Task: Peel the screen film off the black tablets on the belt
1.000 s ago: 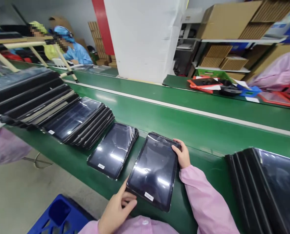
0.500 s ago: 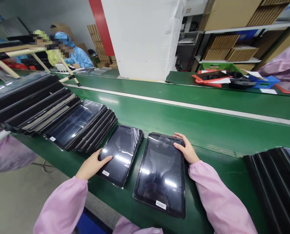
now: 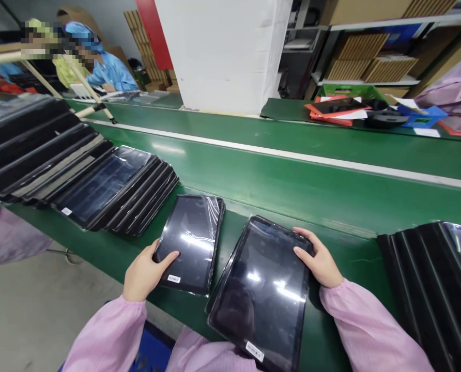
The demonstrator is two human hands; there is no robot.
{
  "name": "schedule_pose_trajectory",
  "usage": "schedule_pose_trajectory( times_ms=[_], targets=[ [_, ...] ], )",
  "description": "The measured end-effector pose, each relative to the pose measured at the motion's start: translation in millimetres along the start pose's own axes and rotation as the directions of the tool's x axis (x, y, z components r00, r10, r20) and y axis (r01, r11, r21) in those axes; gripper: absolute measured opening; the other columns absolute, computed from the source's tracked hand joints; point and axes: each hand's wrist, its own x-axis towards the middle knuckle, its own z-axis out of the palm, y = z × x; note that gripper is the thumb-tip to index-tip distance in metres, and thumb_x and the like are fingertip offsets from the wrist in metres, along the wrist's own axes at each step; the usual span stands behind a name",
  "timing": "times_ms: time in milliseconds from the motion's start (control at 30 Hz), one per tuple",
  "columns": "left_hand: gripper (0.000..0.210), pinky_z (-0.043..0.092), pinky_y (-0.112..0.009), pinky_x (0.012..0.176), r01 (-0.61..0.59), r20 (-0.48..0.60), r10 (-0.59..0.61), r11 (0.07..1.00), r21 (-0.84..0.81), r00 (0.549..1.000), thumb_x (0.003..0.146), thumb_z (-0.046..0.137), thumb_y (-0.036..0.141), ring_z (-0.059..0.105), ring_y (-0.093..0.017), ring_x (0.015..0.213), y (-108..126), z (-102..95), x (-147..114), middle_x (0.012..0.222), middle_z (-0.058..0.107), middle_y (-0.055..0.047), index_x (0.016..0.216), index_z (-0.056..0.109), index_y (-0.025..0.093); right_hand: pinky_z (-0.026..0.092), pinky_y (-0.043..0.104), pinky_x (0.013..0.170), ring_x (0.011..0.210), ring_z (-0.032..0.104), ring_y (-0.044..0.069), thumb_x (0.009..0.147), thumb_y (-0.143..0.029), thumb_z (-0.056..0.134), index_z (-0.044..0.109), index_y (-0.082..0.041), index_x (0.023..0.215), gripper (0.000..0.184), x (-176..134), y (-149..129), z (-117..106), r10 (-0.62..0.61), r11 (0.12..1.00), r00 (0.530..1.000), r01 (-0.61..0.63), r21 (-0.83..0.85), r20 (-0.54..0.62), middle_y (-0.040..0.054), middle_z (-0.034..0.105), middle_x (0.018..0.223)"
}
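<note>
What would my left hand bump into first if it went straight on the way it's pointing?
The tablet your left hand is touching; I see no gap between them. Whether it would push or slide over it is unclear.

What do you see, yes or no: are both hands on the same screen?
No, the left hand is on the left screen, while the right hand grips the right screen near a corner.

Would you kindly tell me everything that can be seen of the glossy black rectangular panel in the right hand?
The glossy black rectangular panel looks like a glass-fronted screen, face up, with rounded corners and bright light reflections. A white printed label sits at its near end, too small to read. The right hand grips its far right corner, thumb on top. Another dark layer shows beneath, along its left edge.
</note>
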Motion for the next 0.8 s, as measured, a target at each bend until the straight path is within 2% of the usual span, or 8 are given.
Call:
schedule_pose_trajectory(
  times_ms=[267, 367, 400, 467, 533, 567, 633, 800],
  targets=[
    [0.066, 0.049, -0.04, 0.091, -0.09, 0.025, 0.092, 0.994, -0.056, 0.995, 0.079, 0.056, 0.067, 0.063, -0.034, 0.113, 1, -0.9, 15, 0.125, 0.068, -0.01, 0.127, 0.061, 0.022, 0.046, 0.044, 0.1, 0.113, 0.061, 0.031, 0.067, -0.055, 0.081, 0.066, -0.024, 0.116, 0.06, 6, 5, -21, 0.029, 0.999, 1.0, -0.028, 0.016, -0.013, 0.0092, 0.068, 0.117],
    [0.06, 0.047, -0.043, 0.098, -0.186, -0.242, 0.153, 0.975, -0.122, 0.958, 0.082, 0.06, 0.058, 0.06, -0.033, 0.117, 1, 10.0, -8, 0.126, 0.066, -0.013, 0.128, 0.06, 0.019, 0.043, 0.047, 0.102, 0.113, 0.061, 0.032, 0.065, -0.053, 0.082, 0.067, -0.024, 0.115, 0.06, 16, 1, -16, 0.031, 0.999, 0.999, -0.031, 0.034, -0.021, 0.0086, 0.069, 0.115],
    [0.057, 0.045, -0.043, 0.102, -0.276, -0.404, 0.205, 0.953, -0.124, 0.891, 0.084, 0.061, 0.051, 0.058, -0.033, 0.121, 0, 17.6, -24, 0.128, 0.064, -0.015, 0.13, 0.058, 0.017, 0.043, 0.047, 0.103, 0.112, 0.061, 0.032, 0.065, -0.052, 0.082, 0.068, -0.024, 0.115, 0.059, 16, -1, -13, 0.034, 0.999, 0.999, -0.033, 0.043, -0.04, 0.0085, 0.069, 0.115],
    [0.038, 0.047, -0.04, 0.1, -0.56, -0.614, 0.405, 0.825, -0.074, 0.677, 0.09, 0.057, 0.033, 0.062, -0.027, 0.114, -3, 37.9, -65, 0.116, 0.069, -0.012, 0.125, 0.06, 0.019, 0.043, 0.048, 0.103, 0.111, 0.061, 0.031, 0.067, -0.049, 0.08, 0.067, -0.023, 0.115, 0.056, 13, -4, -6, 0.043, 0.997, 0.994, -0.036, 0.069, -0.103, 0.0086, 0.069, 0.115],
    [0.039, 0.053, -0.033, 0.092, -0.847, -0.548, 0.699, 0.531, -0.032, 0.46, 0.089, 0.06, 0.025, 0.067, -0.022, 0.1, -6, 61.3, -104, 0.104, 0.071, -0.006, 0.128, 0.058, 0.026, 0.044, 0.048, 0.101, 0.108, 0.063, 0.03, 0.068, -0.048, 0.079, 0.066, -0.023, 0.117, 0.056, 8, -7, 0, 0.057, 0.994, 0.983, -0.039, 0.106, -0.174, 0.009, 0.068, 0.115],
    [0.045, 0.054, -0.033, 0.091, -0.864, -0.459, 0.755, 0.5, -0.059, 0.468, 0.089, 0.062, 0.029, 0.067, -0.023, 0.102, -8, 72.6, -120, 0.109, 0.07, -0.009, 0.133, 0.054, 0.024, 0.045, 0.048, 0.099, 0.106, 0.063, 0.03, 0.067, -0.047, 0.078, 0.065, -0.023, 0.117, 0.057, 6, -8, 3, 0.067, 0.991, 0.977, -0.042, 0.126, -0.203, 0.0093, 0.069, 0.114],
    [0.06, 0.056, -0.035, 0.089, -0.818, -0.325, 0.755, 0.561, -0.128, 0.569, 0.089, 0.063, 0.039, 0.067, -0.026, 0.106, -8, 91.9, -139, 0.117, 0.068, -0.014, 0.142, 0.045, 0.018, 0.047, 0.047, 0.095, 0.104, 0.064, 0.029, 0.065, -0.045, 0.078, 0.065, -0.022, 0.115, 0.056, 3, -10, 8, 0.086, 0.986, 0.963, -0.045, 0.161, -0.256, 0.0093, 0.069, 0.112],
    [0.089, 0.057, -0.045, 0.09, -0.661, -0.141, 0.652, 0.692, -0.29, 0.745, 0.069, 0.077, 0.061, 0.065, -0.033, 0.109, 1, 114.5, -140, 0.119, 0.065, -0.016, 0.141, 0.047, 0.017, 0.05, 0.045, 0.087, 0.091, 0.066, 0.027, 0.065, -0.04, 0.077, 0.067, -0.02, 0.1, 0.042, -1, -9, 22, 0.13, 0.976, 0.916, -0.052, 0.209, -0.38, 0.0084, 0.07, 0.102]
  ],
)
